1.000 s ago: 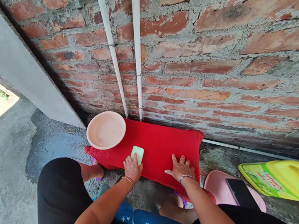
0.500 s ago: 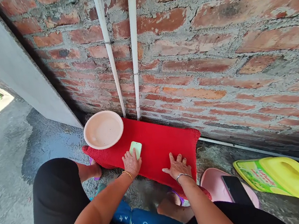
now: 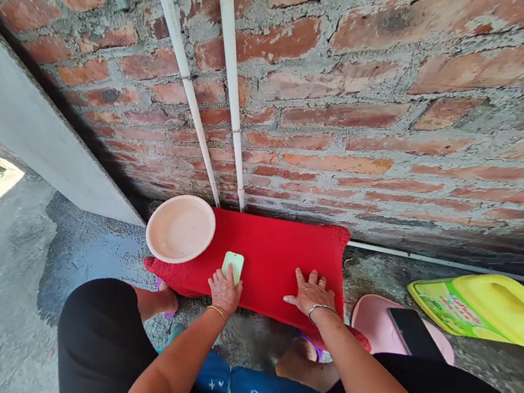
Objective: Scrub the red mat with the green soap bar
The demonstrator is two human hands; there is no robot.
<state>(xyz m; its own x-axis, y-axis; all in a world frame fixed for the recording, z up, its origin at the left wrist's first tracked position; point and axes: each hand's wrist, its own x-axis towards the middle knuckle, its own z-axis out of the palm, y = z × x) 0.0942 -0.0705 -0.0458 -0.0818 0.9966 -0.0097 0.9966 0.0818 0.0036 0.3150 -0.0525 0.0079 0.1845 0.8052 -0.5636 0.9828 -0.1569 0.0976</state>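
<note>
A red cloth [image 3: 279,246] lies spread over a low bench, its edges hanging down. My left hand [image 3: 225,291] grips a pale green scrub brush [image 3: 234,265] and presses it on the cloth near the front edge. The brush is a rounded rectangle with a small hole at its far end; its underside is hidden. Flat on the cloth's right part rests my right hand [image 3: 311,293], fingers spread, holding nothing. At the bench's left end stands a pale pink basin [image 3: 181,228], to the upper left of the brush.
On the right are a pink plastic seat [image 3: 372,311] with a black phone [image 3: 414,333] on it, and a yellow detergent jug [image 3: 496,306] lying down. Behind the bench rises a brick wall [image 3: 377,112] with white pipes [image 3: 233,90]. A grey slab [image 3: 41,117] leans at left.
My left hand has drawn the brush slightly left and toward me over the cloth. My right hand stays in place.
</note>
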